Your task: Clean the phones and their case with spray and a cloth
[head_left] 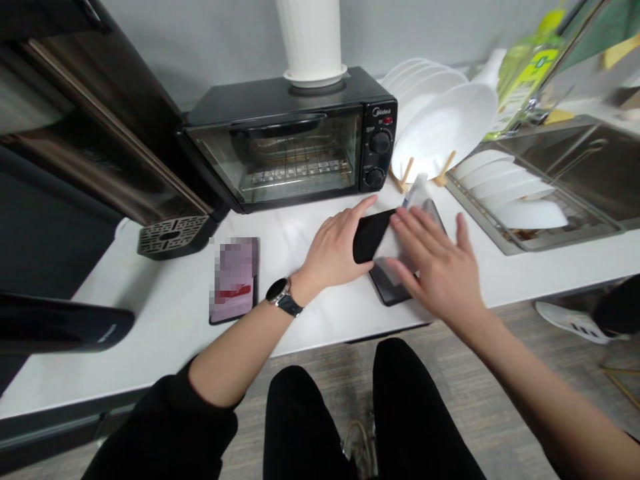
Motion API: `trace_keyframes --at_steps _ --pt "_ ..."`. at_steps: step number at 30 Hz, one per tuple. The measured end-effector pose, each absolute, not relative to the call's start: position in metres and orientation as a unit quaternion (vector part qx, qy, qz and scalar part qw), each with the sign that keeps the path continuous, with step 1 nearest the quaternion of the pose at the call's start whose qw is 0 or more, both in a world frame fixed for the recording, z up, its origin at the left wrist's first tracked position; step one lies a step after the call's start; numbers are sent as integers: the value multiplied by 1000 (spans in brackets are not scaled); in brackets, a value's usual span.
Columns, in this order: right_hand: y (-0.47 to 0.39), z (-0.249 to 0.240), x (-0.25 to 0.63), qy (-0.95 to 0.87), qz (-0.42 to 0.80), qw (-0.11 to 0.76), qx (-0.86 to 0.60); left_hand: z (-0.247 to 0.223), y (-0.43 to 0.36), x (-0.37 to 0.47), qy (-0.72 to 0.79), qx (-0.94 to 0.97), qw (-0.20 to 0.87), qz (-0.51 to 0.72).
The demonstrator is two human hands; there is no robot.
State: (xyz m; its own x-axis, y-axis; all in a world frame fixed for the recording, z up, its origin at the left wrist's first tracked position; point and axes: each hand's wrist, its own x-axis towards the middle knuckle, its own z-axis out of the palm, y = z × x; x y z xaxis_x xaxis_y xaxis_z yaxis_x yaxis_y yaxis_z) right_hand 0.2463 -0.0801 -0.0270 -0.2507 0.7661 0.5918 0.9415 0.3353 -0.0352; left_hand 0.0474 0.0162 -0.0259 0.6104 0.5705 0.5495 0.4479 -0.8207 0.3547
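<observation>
My left hand [336, 248], with a watch at the wrist, grips the left end of a flat black phone-like slab [369, 233] between thumb and fingers. Over the slab's right part my right hand [440, 267] lies with its fingers stretched flat and the little finger apart. Under those fingers is a thin whitish sheet [386, 252], partly hidden and blurred; its material cannot be made out. A dark flat rectangular object [390, 293] lies on the counter beneath both. Left of my left hand, a phone [235, 280] with a lit, pixelated screen rests on the counter.
Behind my hands stands a black toaster oven [300, 153] with a white pot [313, 40] on top. White plates [445, 120] stand in a rack. To the right are a sink [590, 173], stacked bowls [505, 180] and a green bottle [525, 80]. A black machine [170, 237] stands left.
</observation>
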Motion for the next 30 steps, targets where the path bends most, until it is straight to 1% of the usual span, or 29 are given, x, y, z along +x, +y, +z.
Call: trace_keyframes --at_steps 2,3,5,7,12,17,18,21,26,28,30 --pt "-85 -31 250 -737 -178 276 -591 -28 15 49 283 894 92 336" --pt "-89 -34 247 -755 -173 263 -575 -29 15 50 279 898 91 329" --pt "-96 -38 238 -824 -145 226 -498 -30 13 51 270 904 94 317" --pt "-97 -37 232 -853 -136 217 -455 -31 12 51 265 900 102 329" --pt "-80 -26 243 -762 -197 270 -554 -30 12 53 281 870 118 387" --pt "-78 -32 230 -854 -199 232 -421 -31 13 53 290 864 125 392" --pt "-79 -32 229 -859 -199 230 -413 -31 13 53 291 862 123 395" --pt "-74 -25 241 -817 -213 257 -470 -28 10 54 295 855 111 411" --pt "-61 -15 273 -731 -211 333 -557 -24 8 56 314 855 109 398" --pt "-64 -20 266 -729 -211 325 -564 -25 8 55 318 859 104 387" --pt "-72 -28 250 -757 -202 288 -550 -27 8 54 320 867 99 369"
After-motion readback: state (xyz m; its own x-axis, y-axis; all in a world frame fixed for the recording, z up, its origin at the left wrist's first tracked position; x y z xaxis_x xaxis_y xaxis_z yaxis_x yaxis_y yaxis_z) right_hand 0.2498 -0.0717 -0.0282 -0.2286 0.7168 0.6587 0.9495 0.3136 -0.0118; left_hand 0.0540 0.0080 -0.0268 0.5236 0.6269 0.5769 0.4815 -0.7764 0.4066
